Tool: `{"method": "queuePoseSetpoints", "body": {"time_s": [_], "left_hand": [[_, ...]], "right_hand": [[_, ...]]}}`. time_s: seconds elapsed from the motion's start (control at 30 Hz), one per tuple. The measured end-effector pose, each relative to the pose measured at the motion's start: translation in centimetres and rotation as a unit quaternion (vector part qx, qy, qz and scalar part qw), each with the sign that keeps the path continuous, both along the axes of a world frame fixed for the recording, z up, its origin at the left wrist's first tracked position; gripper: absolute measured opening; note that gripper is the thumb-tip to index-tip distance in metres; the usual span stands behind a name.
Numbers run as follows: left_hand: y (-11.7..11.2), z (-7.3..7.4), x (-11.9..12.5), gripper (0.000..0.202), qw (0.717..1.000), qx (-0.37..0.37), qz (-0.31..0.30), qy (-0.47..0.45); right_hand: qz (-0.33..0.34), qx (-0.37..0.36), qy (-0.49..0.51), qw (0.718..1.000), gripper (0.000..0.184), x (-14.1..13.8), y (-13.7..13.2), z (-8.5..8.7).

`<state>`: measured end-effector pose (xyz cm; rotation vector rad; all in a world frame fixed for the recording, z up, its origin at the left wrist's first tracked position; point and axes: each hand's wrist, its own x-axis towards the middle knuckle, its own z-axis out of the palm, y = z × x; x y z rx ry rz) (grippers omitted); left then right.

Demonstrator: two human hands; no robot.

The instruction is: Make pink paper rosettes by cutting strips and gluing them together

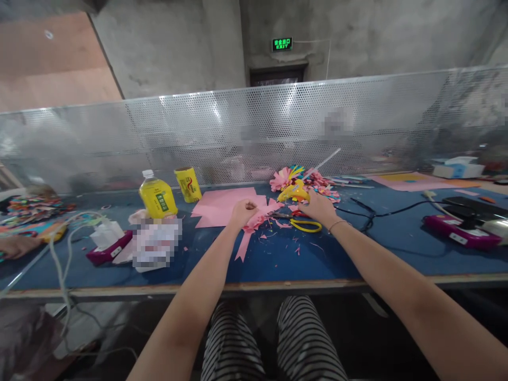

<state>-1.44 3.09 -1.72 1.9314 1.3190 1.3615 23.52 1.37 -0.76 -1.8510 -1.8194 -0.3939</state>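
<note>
My left hand (243, 212) is closed, fingertips pinched together over the pink sheets; what sits in the pinch is too small to make out. Just below it lies a fringed pink paper strip (245, 244) with a notched end. My right hand (318, 207) grips a yellow hot glue gun (294, 191), its nozzle pointing left. A long translucent glue stick (327, 159) sticks out of its back. Beneath that hand are scissors with yellow handles (305, 226), blades toward the left. Stacked pink paper sheets (222, 206) lie behind my left hand.
Fringed paper flowers (281, 180) are heaped behind the glue gun. To the left stand a yellow bottle (156, 194), a yellow can (188, 185) and a purple power strip (108, 248). Another purple power strip (460, 233) and a black cable (369, 216) lie right. Another person's hand (19, 246) is far left.
</note>
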Motion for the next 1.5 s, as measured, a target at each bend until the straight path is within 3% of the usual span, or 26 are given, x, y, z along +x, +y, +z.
{"method": "queuePoseSetpoints", "body": {"time_s": [0.33, 0.6, 0.83, 1.5], "left_hand": [[0.6, -0.3, -0.4, 0.011, 1.0, -0.006, -0.026, -0.008], [0.0, 0.2, 0.0, 0.01, 1.0, -0.007, -0.004, 0.023], [-0.6, 0.6, 0.3, 0.009, 1.0, -0.023, -0.015, -0.008], [-0.8, 0.9, 0.2, 0.006, 1.0, -0.025, -0.01, -0.002]], "right_hand": [[-0.001, 0.014, 0.009, 1.0, 0.045, 1.2, 0.7, -0.1], [0.018, 0.003, -0.007, 1.0, 0.051, 1.0, 0.4, 0.0], [0.022, -0.003, -0.013, 1.0, 0.044, 0.8, 0.4, 0.1], [0.045, -0.006, -0.02, 0.999, 0.045, 1.2, 0.3, 0.3]]}}
